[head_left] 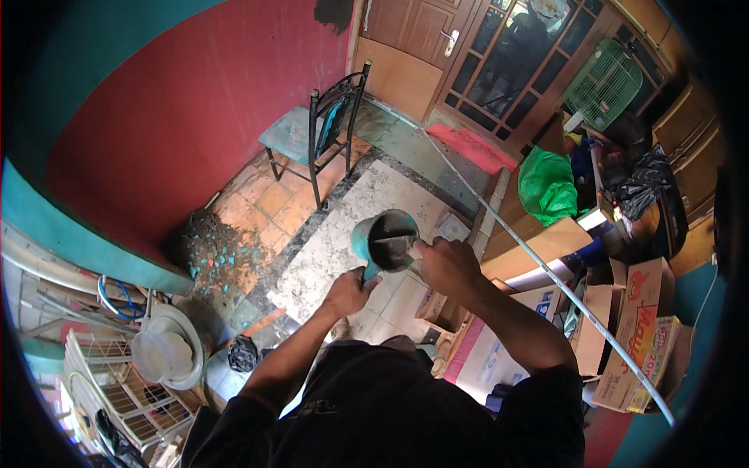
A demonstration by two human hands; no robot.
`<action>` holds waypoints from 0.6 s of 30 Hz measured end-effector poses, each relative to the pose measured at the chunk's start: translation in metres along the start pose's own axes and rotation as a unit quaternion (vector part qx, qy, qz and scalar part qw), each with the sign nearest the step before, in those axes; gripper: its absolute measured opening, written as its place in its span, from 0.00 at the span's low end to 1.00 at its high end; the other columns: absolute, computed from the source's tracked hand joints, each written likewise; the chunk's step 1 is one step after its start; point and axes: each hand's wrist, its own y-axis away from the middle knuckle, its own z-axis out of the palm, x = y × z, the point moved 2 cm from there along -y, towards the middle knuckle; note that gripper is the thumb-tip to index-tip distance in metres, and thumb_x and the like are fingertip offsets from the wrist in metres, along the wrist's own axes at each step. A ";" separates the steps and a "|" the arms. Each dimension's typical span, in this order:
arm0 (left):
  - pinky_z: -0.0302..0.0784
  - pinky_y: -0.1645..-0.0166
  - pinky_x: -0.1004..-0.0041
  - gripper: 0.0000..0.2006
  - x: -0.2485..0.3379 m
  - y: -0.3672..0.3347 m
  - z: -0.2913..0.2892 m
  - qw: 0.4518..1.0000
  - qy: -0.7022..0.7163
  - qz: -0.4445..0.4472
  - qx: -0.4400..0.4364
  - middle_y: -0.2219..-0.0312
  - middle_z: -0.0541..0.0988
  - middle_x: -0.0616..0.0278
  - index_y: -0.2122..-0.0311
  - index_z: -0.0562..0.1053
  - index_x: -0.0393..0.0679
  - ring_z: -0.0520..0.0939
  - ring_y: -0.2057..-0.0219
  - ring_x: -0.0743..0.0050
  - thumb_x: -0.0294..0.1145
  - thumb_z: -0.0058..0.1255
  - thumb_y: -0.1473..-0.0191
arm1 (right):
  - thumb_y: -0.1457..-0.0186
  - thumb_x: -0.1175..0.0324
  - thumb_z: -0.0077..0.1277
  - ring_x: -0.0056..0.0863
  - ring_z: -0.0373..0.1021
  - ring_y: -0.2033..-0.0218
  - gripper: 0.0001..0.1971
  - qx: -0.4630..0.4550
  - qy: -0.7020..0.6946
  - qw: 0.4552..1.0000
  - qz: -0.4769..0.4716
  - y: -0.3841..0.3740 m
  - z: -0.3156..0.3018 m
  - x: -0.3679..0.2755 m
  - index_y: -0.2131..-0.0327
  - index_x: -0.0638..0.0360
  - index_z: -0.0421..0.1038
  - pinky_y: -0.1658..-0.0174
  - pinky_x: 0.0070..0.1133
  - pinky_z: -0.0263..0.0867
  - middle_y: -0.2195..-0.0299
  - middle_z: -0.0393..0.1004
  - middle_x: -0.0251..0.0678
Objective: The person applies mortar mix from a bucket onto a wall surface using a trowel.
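Observation:
A green water dipper [361, 240] is held out in front of me, over the floor. My left hand [351, 294] is closed around its handle. Dark grey wet material, perhaps mortar, lines the inside of the dipper. My right hand [445, 264] is at the right rim, its fingers curled around a thin tool whose pale edge [396, 237] reaches into the dipper. Most of that tool is hidden by the hand and the material, so its exact kind does not show.
A black metal chair [316, 132] stands by the red wall ahead. Rubble [218, 253] lies at the wall's foot. A long pole [538, 261] slants across the right side, past cardboard boxes [636, 335] and a green bag [546, 187]. White basins [168, 347] sit at left.

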 end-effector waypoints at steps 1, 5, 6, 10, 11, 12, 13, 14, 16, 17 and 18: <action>0.74 0.61 0.56 0.26 0.003 -0.009 -0.009 1.000 0.001 0.005 0.003 0.75 0.78 0.39 0.60 0.76 0.32 0.81 0.69 0.41 0.54 0.51 0.38 | 0.44 0.63 0.55 0.49 0.78 0.68 0.14 0.001 0.029 1.000 0.010 -0.006 0.010 0.005 0.56 0.56 0.75 0.63 0.41 0.73 0.70 0.78 0.49; 0.75 0.52 0.52 0.26 0.010 -0.045 -0.026 0.998 -0.001 -0.045 -0.054 0.66 0.80 0.33 0.59 0.76 0.32 0.80 0.58 0.33 0.53 0.49 0.37 | 0.45 0.62 0.56 0.50 0.78 0.68 0.16 -0.012 0.004 1.000 0.021 -0.027 0.004 0.028 0.54 0.56 0.74 0.63 0.42 0.74 0.70 0.78 0.47; 0.75 0.52 0.52 0.26 0.008 -0.052 -0.027 0.997 -0.002 -0.048 -0.056 0.66 0.80 0.33 0.59 0.76 0.32 0.80 0.58 0.33 0.53 0.49 0.37 | 0.45 0.62 0.56 0.50 0.78 0.68 0.16 -0.015 0.001 1.000 0.021 -0.033 -0.003 0.032 0.54 0.56 0.74 0.63 0.42 0.74 0.70 0.78 0.47; 0.75 0.52 0.52 0.27 0.010 -0.090 -0.027 0.998 -0.009 -0.045 -0.044 0.65 0.80 0.32 0.58 0.76 0.31 0.81 0.58 0.33 0.53 0.49 0.37 | 0.47 0.63 0.57 0.47 0.78 0.68 0.16 0.044 -0.074 0.996 -0.011 -0.056 -0.040 0.059 0.55 0.55 0.74 0.62 0.42 0.73 0.73 0.79 0.46; 0.75 0.52 0.52 0.27 0.011 -0.101 -0.027 0.998 -0.011 -0.048 -0.038 0.65 0.80 0.32 0.58 0.76 0.30 0.81 0.58 0.34 0.53 0.49 0.38 | 0.48 0.63 0.57 0.47 0.78 0.68 0.16 0.010 -0.045 0.999 -0.010 -0.060 -0.041 0.066 0.56 0.56 0.74 0.62 0.42 0.73 0.73 0.79 0.45; 0.75 0.52 0.52 0.27 0.013 -0.111 -0.025 0.998 -0.014 -0.050 -0.040 0.65 0.80 0.32 0.58 0.76 0.30 0.81 0.58 0.34 0.53 0.49 0.38 | 0.48 0.63 0.57 0.47 0.78 0.68 0.15 -0.022 -0.018 1.000 -0.003 -0.064 -0.039 0.073 0.57 0.56 0.74 0.62 0.42 0.73 0.74 0.79 0.45; 0.75 0.56 0.53 0.27 0.016 -0.123 -0.023 0.998 -0.014 -0.043 -0.035 0.70 0.79 0.36 0.59 0.76 0.31 0.81 0.63 0.39 0.53 0.50 0.37 | 0.46 0.58 0.58 0.45 0.78 0.63 0.16 -0.053 0.008 0.998 0.021 -0.072 -0.034 0.080 0.55 0.54 0.76 0.60 0.40 0.72 0.69 0.80 0.46; 0.75 0.60 0.55 0.26 0.020 -0.134 -0.020 0.999 -0.014 -0.036 -0.029 0.75 0.78 0.39 0.61 0.76 0.32 0.82 0.69 0.43 0.53 0.50 0.37 | 0.46 0.58 0.58 0.45 0.78 0.63 0.16 -0.052 0.004 0.998 0.020 -0.085 -0.024 0.094 0.55 0.54 0.76 0.60 0.40 0.72 0.69 0.80 0.46; 0.74 0.60 0.55 0.26 0.029 -0.158 -0.011 0.998 -0.021 -0.042 -0.041 0.75 0.79 0.39 0.61 0.76 0.32 0.82 0.69 0.44 0.53 0.50 0.37 | 0.46 0.60 0.57 0.45 0.78 0.65 0.16 -0.059 0.056 0.997 0.004 -0.117 -0.001 0.127 0.56 0.55 0.75 0.62 0.40 0.73 0.70 0.79 0.48; 0.74 0.60 0.55 0.26 0.033 -0.171 -0.008 0.997 -0.024 -0.049 -0.050 0.75 0.79 0.40 0.61 0.76 0.32 0.82 0.69 0.44 0.53 0.50 0.36 | 0.46 0.60 0.57 0.45 0.78 0.65 0.16 -0.054 0.052 0.997 0.001 -0.125 -0.001 0.141 0.56 0.55 0.75 0.62 0.40 0.73 0.70 0.79 0.48; 0.74 0.60 0.55 0.26 0.040 -0.185 -0.007 0.997 -0.028 -0.052 -0.043 0.75 0.79 0.40 0.61 0.76 0.32 0.82 0.69 0.44 0.53 0.50 0.36 | 0.46 0.64 0.55 0.45 0.78 0.68 0.13 0.000 0.047 0.999 -0.017 -0.133 -0.006 0.156 0.57 0.55 0.74 0.65 0.40 0.73 0.72 0.78 0.47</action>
